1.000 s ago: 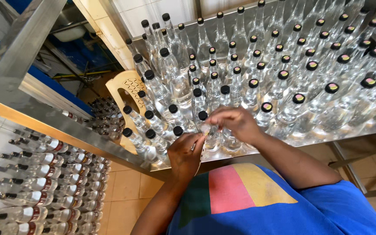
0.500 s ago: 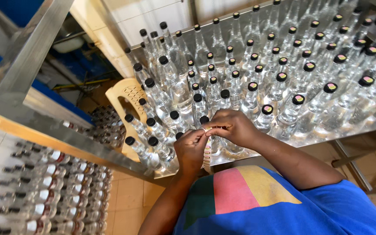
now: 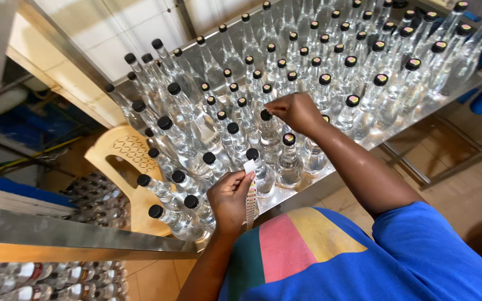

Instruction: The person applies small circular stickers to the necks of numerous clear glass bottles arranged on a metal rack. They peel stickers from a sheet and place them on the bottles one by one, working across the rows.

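Observation:
Many clear bottles with black caps (image 3: 263, 167) stand packed on a steel table (image 3: 299, 196). My left hand (image 3: 231, 196) pinches a narrow white strip of small labels (image 3: 250, 195) that hangs down near the table's front edge. My right hand (image 3: 295, 110) is stretched out over the bottles, fingertips pinched on the cap of one bottle (image 3: 265, 116) in the near rows. Some caps carry a small round coloured sticker (image 3: 289, 138); others are plain black.
A tan plastic chair (image 3: 128, 167) stands at the table's left end. A steel shelf edge (image 3: 79, 242) runs across the lower left, with more bottles (image 3: 57, 278) lying below it. Tiled floor and table legs (image 3: 408, 167) show at right.
My hands were together at the label strip near the table's edge. Now my right hand has moved away from the strip and out onto a bottle cap; the left still holds the strip.

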